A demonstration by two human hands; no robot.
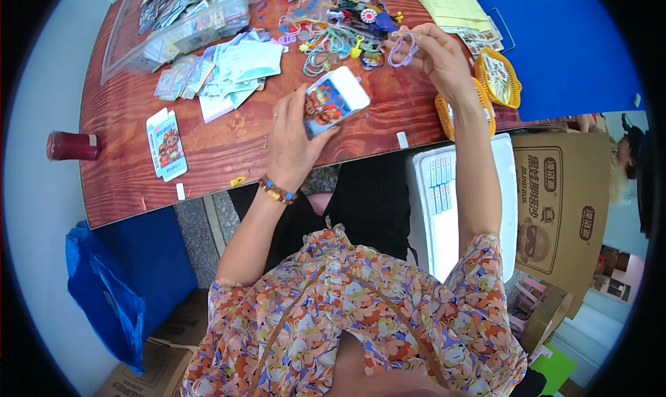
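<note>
from the box (325, 109), room runs toward three o'clock until the nearer basket (444, 119); toys (356, 48) block twelve, cards (253, 60) ten.

L hand (290, 125) holds sm. box (331, 104), R hand (442, 60) w/ purple band (402, 51).

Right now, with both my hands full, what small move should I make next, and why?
I'd probably bring the purple band in your right hand across to the small box. Your left hand holds that box over the table, while the band is apart from it, beside the pile of trinkets.
</note>
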